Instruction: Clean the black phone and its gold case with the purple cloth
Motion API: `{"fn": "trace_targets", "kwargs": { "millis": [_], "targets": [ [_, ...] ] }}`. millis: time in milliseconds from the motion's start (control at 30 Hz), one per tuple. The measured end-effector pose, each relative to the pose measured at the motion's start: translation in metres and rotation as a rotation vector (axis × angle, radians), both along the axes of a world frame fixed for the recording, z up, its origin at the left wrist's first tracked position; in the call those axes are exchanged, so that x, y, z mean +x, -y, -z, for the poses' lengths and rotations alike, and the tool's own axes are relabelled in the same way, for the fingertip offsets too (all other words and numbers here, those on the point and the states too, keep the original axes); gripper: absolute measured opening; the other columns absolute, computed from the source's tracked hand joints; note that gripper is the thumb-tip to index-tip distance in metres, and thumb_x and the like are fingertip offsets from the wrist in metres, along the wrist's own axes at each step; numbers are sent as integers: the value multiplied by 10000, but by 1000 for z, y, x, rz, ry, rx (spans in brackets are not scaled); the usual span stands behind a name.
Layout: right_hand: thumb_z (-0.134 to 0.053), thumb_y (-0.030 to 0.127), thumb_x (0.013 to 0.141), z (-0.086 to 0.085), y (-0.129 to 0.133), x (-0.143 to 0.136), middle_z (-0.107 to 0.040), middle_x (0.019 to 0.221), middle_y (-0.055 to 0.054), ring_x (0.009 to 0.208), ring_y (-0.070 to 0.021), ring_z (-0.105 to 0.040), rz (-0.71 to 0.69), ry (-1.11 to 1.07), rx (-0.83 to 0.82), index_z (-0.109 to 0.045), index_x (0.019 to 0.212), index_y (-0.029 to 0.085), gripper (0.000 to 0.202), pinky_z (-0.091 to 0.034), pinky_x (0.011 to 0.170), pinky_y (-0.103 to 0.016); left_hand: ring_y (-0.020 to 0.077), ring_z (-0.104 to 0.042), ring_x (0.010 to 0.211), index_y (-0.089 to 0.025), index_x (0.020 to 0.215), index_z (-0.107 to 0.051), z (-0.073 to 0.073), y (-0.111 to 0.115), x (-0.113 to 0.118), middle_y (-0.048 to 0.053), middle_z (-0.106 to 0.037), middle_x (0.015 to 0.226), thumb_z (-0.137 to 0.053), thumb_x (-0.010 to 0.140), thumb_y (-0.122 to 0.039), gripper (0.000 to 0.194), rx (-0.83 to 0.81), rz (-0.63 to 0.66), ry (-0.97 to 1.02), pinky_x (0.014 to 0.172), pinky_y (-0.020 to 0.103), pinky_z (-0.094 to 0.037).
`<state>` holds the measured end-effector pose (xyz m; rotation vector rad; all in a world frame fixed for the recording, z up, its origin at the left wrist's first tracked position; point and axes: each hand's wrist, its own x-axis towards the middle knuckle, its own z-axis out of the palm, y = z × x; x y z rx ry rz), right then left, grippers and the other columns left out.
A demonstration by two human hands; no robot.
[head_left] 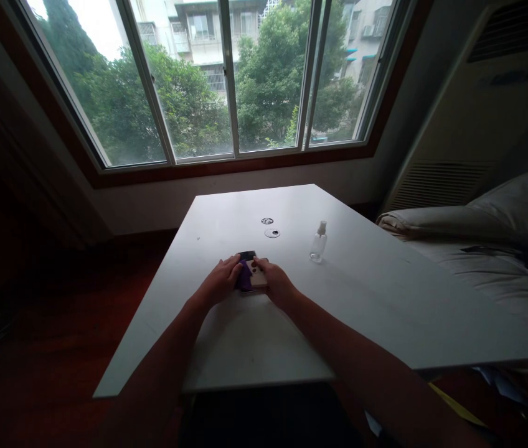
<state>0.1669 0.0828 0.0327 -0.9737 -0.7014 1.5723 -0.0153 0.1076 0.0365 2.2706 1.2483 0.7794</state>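
Both my hands are over the near middle of the white table (217, 336), close together around a flat, phone-like object (259, 278). Its visible face is cream with brown round spots, and a dark part shows at its far end. My right hand (276, 281) grips it from the right side, thumb on top. Under the fingers of my left hand (220, 280) is a purple cloth (245, 277), pressed against the object's left part. The fingers and cloth hide that part of the object.
A clear spray bottle (319, 242) stands upright to the right of my hands. Beyond them, two round pieces (272, 233) lie or are set in the tabletop. A window (231, 81) is behind the table, and a cushioned seat (479, 249) is at the right.
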Motion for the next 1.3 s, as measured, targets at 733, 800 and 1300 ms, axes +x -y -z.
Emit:
{"fn": "trace_targets", "kwargs": {
  "millis": [733,800,1300],
  "targets": [
    [-788,491,774,-17,1,12,-734,963,-94,850,-252,-705,142,263,176,-724,1063,143,457,-618,548,-314,180,-683,763,-95,1113,-681,4,-11,0,135,-736,969,-698,910,-391,359,-606,-315,1044,618,250,-535],
    [-794,499,773,-15,0,12,-742,971,-103,832,-245,-708,104,308,208,-726,1084,139,481,-618,555,-311,186,-685,763,-93,1075,-692,1,-12,-3,138,-736,965,-713,897,-411,366,-596,-338,1058,625,260,-544],
    [-756,525,781,-13,1,12,-732,860,-75,746,-213,-679,58,356,248,-756,987,141,435,-572,570,-293,200,-705,773,-77,1052,-718,2,-16,-7,149,-753,952,-736,883,-434,396,-635,-269,1095,652,265,-574]
  ]
}}
